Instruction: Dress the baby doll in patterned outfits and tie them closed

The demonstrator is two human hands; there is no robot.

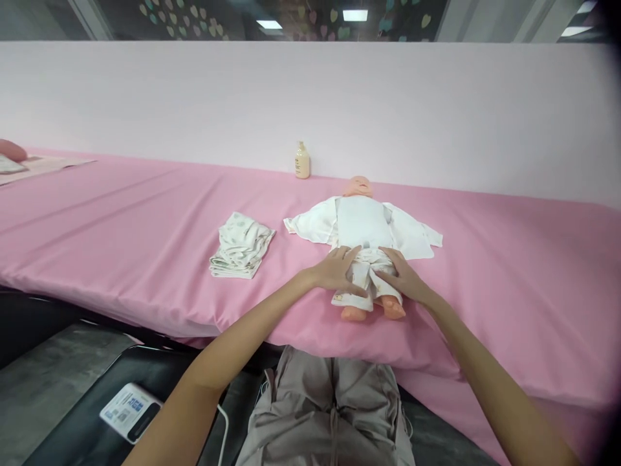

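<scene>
A baby doll (pixel 359 187) lies on its back on the pink-covered table, head toward the wall and feet toward me. A white long-sleeved top (pixel 365 217) covers its chest, both sleeves spread outward. White printed pants (pixel 372 265) are on its legs, and its bare feet stick out below the hems. My left hand (pixel 338 270) rests against the left side of the pants, thumb and fingers apart. On the opposite side, my right hand (pixel 404 275) touches the pants near the waist, its fingers also spread. The fingertips partly hide the waistband.
A folded stack of white printed cloth (pixel 241 246) lies left of the doll. Against the wall stands a cream pump bottle (pixel 302 160). The pink sheet (pixel 145 220) drapes over the table's front edge. A white device (pixel 130 411) sits on a black seat (pixel 72 421) at lower left.
</scene>
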